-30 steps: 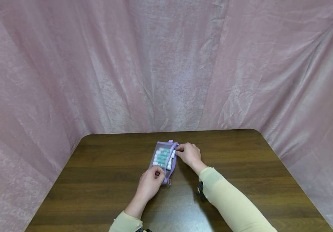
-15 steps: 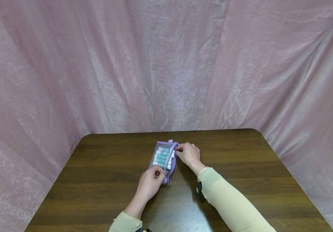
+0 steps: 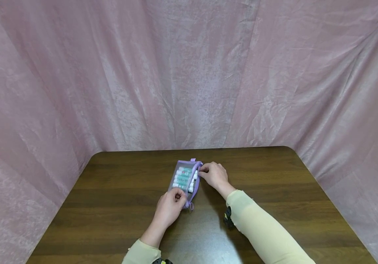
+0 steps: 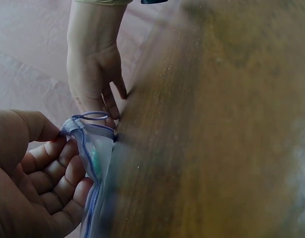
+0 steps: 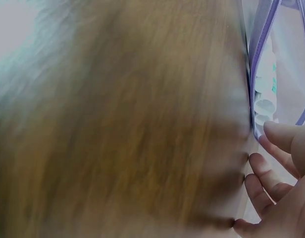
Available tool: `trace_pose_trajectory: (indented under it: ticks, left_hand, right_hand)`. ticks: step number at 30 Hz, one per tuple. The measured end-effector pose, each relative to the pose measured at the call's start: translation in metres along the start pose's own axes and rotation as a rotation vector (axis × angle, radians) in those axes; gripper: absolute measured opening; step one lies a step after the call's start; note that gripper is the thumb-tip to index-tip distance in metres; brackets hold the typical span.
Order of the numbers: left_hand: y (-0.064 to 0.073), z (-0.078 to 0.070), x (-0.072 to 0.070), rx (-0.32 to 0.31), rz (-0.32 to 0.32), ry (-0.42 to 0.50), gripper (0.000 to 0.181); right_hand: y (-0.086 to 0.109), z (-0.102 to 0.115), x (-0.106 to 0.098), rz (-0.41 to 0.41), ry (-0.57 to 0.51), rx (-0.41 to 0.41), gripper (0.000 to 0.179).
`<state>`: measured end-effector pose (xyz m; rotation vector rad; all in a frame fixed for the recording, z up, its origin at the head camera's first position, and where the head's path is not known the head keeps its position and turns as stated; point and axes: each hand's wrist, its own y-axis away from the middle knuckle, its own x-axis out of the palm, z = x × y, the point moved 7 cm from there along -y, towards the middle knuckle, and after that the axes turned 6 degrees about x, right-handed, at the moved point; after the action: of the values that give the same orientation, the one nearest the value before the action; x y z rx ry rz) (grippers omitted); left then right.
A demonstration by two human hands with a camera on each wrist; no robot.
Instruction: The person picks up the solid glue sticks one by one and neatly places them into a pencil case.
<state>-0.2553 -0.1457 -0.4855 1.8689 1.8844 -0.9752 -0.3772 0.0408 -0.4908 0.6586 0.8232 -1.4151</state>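
Observation:
A see-through mesh pouch with purple zipper edging [image 3: 194, 171] lies on the table, its zipped side gaping toward the right. Inside are several white-and-green capped sticks [image 3: 183, 178], lying side by side with white caps toward the opening. My left hand [image 3: 170, 207] pinches the pouch's near corner between thumb and index finger, beside a purple ring pull [image 4: 93, 115]. At the far end of the opening, my right hand [image 3: 216, 175] has thumb and index finger on the pouch's edge, close to the caps [image 5: 265, 106]. Its other fingertips come down to the tabletop.
The brown wooden table [image 3: 126, 198] has rounded far corners. Pink velvety curtains [image 3: 189, 73] hang behind it and at both sides. A purple tab [image 3: 193, 160] sticks out from the pouch's far end.
The farthest stick has slid slightly left, deeper into the pouch. The pouch and left hand have shifted very slightly left; the right hand stays almost in place.

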Motion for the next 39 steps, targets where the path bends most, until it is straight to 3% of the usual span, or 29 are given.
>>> trace_pose_trajectory:
  ticks: [8,19,39]
  left_hand:
    - [-0.002,0.001,-0.002,-0.006,-0.008,-0.011,0.009]
    - [-0.003,-0.002,-0.003,-0.010,-0.008,-0.020,0.010]
    - [-0.002,-0.003,0.001,-0.004,-0.002,-0.002,0.008]
  right_hand:
    - [0.001,-0.006,-0.004,0.033,-0.009,0.011,0.022]
    - [0.001,0.002,-0.002,0.015,0.018,-0.067,0.017]
    - [0.002,0.006,0.005,0.017,0.039,-0.040,0.022]
